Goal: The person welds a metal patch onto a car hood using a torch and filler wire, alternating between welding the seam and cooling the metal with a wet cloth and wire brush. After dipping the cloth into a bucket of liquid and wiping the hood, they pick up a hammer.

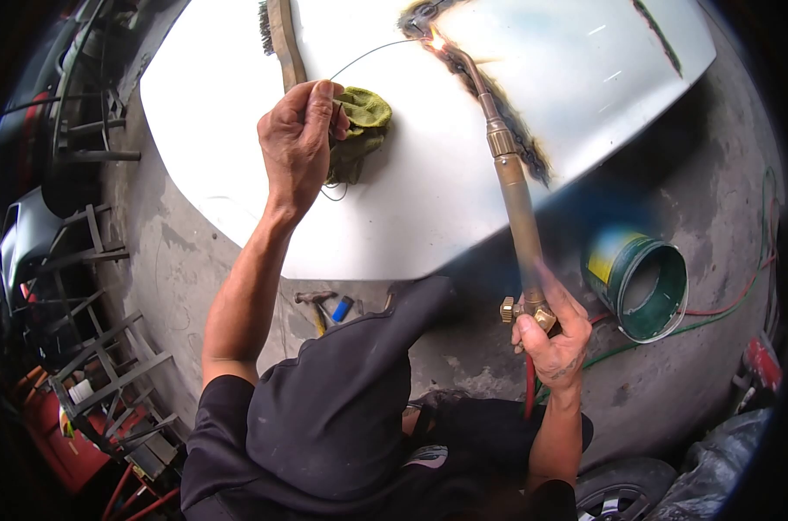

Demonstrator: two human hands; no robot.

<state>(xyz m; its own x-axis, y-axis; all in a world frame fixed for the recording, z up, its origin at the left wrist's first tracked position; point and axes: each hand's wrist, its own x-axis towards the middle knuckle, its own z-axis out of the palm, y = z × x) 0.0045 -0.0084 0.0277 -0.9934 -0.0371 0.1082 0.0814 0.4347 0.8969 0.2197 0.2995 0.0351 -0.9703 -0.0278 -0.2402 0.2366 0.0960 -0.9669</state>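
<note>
A white car panel (pixel 394 208) fills the upper middle, with a charred, darkened seam (pixel 524 143) across it. My right hand (pixel 555 334) grips the brass torch (pixel 520 208) near its valves. At the torch's tip a small orange flame glows on the seam. Pinched in my left hand (pixel 298 139) is a thin wire (pixel 368 54), which curves over to the flame. Just behind the left hand, a green-yellow cloth (pixel 364 117) lies on the panel. Beyond it sits a wire brush (pixel 284 39) with a wooden handle.
On the floor at right a green bucket (pixel 655 291) lies tipped, beside red and green hoses (pixel 715 313). A hammer (pixel 314 300) and a blue object (pixel 343 308) are below the panel. Metal racks (pixel 107 365) stand at left; a wheel (pixel 624 491) is at bottom right.
</note>
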